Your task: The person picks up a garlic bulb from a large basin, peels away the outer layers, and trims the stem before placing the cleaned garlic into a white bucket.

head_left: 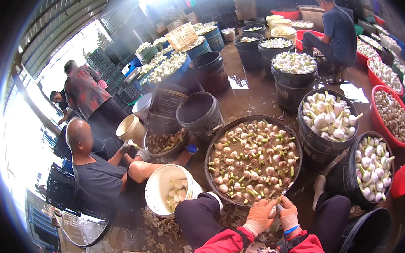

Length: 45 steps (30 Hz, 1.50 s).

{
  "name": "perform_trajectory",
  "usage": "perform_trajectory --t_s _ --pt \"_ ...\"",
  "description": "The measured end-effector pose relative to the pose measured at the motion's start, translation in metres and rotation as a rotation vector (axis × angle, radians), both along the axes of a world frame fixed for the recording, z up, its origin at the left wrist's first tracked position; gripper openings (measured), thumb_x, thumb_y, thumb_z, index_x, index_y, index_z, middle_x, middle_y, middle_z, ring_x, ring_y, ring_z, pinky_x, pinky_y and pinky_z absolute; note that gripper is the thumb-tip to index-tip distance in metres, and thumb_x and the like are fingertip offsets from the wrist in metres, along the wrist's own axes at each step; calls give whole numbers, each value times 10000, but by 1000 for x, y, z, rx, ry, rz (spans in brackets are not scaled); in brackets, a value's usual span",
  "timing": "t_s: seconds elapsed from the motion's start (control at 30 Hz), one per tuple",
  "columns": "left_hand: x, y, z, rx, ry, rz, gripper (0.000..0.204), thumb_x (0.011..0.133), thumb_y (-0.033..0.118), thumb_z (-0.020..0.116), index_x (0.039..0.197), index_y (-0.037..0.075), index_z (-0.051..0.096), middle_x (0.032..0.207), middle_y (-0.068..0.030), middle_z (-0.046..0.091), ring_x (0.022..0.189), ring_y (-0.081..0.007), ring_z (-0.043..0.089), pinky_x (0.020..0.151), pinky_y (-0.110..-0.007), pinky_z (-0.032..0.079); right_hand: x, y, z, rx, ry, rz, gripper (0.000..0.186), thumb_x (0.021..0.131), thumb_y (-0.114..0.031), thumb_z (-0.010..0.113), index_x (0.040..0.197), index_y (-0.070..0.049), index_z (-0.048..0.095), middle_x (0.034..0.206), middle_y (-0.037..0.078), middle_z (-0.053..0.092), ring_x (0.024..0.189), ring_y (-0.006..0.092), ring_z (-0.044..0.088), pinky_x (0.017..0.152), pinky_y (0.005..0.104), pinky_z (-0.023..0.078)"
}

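Note:
In front of my knees, my left hand [259,216] and my right hand [288,217], both in orange-pink gloves, are brought together with fingers closed around a garlic bulb [273,211]. Fingers cover much of the bulb. Just beyond them stands a wide dark tub [207,168], where many unpeeled garlic bulbs [253,158] float in brown water. To the left of the tub, a white bucket [153,192] holds several pale bulbs with green stems. Black buckets [308,137] heaped with clean white garlic stand to the right.
A seated co-worker [95,165] handles garlic at the left, over another tub. A red plastic vessel [403,178] and red basins [385,130] line the right side. Peeled skins [164,232] litter the wet floor. An empty black bucket [202,110] stands beyond the tub.

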<state>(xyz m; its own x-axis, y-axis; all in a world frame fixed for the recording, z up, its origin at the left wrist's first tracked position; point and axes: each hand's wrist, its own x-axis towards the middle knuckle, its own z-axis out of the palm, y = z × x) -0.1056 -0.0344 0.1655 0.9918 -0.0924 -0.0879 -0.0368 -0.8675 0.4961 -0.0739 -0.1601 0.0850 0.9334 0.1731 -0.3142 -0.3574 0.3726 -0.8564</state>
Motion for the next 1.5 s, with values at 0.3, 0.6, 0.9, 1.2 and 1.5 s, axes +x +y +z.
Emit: perform_trajectory --t_s 0.3,0.6,0.9,1.2,1.5 --pt "1 1 -18 -235 -86 21 646 624 176 734 1214 91 486 1102 -149 517 1030 -315 501 881 -402 408 -4 -5 1 -214 21 -58 431 784 126 436 1196 47 531 1110 115 603 999 188 573 881 280 447" --pt "14 22 -13 -2199 475 596 355 890 263 452 1211 118 490 1255 -107 527 1184 -308 473 893 -537 426 3 -7 30 272 -108 102 427 800 57 584 1220 21 520 1159 60 581 1068 153 536 952 264 391" --pt "4 17 -51 -1184 58 587 435 944 444 423 1132 68 538 941 -38 588 795 -112 563 682 -264 487 -10 1 28 233 254 196 253 798 -73 679 1036 -6 625 952 31 644 837 94 588 768 233 479" --pt "51 24 -26 -1546 422 697 643 879 545 481 1240 23 382 874 -104 595 727 -224 607 645 -337 511 -9 0 43 -104 186 506 217 788 -152 704 988 -69 691 907 4 665 828 73 573 759 232 466" --pt "39 41 -46 -1663 664 454 522 835 74 598 1286 46 336 1166 -138 533 1053 -259 558 868 -404 489 -5 -4 27 -226 -75 583 173 774 -100 684 940 -55 681 844 -13 633 763 85 557 710 234 456"
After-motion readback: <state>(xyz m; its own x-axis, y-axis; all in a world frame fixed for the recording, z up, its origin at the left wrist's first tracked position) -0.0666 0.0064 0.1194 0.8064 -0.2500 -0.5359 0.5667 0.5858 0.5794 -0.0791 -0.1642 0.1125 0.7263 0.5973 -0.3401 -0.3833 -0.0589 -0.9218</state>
